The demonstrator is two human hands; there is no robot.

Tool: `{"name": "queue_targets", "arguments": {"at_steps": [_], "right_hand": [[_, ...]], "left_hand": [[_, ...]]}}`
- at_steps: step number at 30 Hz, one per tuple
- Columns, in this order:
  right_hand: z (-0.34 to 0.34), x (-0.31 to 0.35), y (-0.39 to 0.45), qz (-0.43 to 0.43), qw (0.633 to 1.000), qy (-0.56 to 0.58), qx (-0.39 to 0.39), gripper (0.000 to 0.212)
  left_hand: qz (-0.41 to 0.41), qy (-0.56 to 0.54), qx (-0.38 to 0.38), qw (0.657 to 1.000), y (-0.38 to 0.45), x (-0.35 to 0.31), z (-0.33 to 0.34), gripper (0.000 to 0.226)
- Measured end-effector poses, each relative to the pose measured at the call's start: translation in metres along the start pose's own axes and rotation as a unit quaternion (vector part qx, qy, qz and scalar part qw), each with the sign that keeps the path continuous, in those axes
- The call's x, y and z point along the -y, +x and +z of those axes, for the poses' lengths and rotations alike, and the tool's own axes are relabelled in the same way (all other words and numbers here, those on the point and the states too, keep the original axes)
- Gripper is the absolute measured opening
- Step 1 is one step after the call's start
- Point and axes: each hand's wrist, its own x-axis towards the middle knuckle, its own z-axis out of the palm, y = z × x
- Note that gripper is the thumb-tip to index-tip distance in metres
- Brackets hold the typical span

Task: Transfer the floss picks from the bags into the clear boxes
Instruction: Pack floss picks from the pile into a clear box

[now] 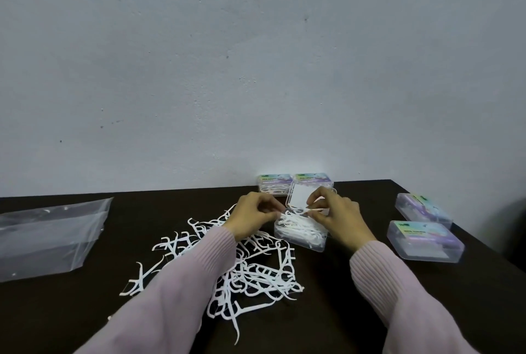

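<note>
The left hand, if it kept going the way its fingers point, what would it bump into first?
Most likely the open box full of floss picks. The left hand points right, toward the right hand, and its fingers already sit at the box's near edge, though depth is hard to judge.

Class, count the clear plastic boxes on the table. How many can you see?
5. One open box lies between the hands; two closed boxes stand by the wall; two closed ones lie at the right. Others may be out of view.

both arms reach forward, left hand [254, 214] and right hand [336, 212] fingers curled, pinching.
</note>
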Motion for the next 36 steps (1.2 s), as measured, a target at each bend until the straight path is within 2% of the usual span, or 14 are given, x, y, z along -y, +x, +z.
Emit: {"name": "queue_targets", "arguments": {"at_steps": [5, 10, 13, 16, 19, 24, 29, 33, 36], "right_hand": [[-0.003, 0.001, 0.000, -0.007, 0.999, -0.034, -0.011, 0.012], [-0.014, -0.006, -0.002, 0.065, 0.997, -0.006, -0.046, 0.016], [-0.024, -0.012, -0.001, 0.113, 0.992, 0.012, 0.047, 0.030], [-0.032, -0.014, -0.001, 0.126, 0.979, 0.036, 0.158, 0.036], [-0.034, -0.016, -0.003, 0.135, 0.968, 0.083, 0.194, 0.037], [-0.037, -0.018, -0.002, 0.105, 0.976, 0.094, 0.164, 0.026], [-0.030, -0.019, -0.001, 0.070, 0.993, 0.051, 0.078, 0.020], [-0.023, -0.017, 0.000, 0.050, 0.997, 0.038, 0.054, 0.020], [-0.017, -0.016, 0.001, 0.033, 0.998, 0.040, 0.026, 0.020]], "left_hand": [[-0.001, -0.019, -0.009, 1.000, -0.001, -0.002, 0.001, 0.012], [0.004, -0.024, -0.024, 0.999, 0.000, -0.003, 0.005, 0.016], [0.008, -0.010, -0.025, 1.000, 0.000, -0.004, 0.009, 0.017], [0.015, 0.013, -0.037, 0.999, 0.000, -0.005, 0.011, 0.019], [0.019, 0.038, -0.027, 0.999, -0.001, -0.003, 0.011, 0.029], [0.025, 0.066, 0.040, 0.997, -0.002, -0.002, 0.016, 0.035], [0.029, 0.093, 0.037, 0.995, -0.002, -0.003, 0.017, 0.032], [0.031, 0.087, 0.040, 0.995, -0.002, -0.004, 0.016, 0.038], [0.028, 0.087, 0.037, 0.995, -0.002, -0.003, 0.015, 0.029]]}}
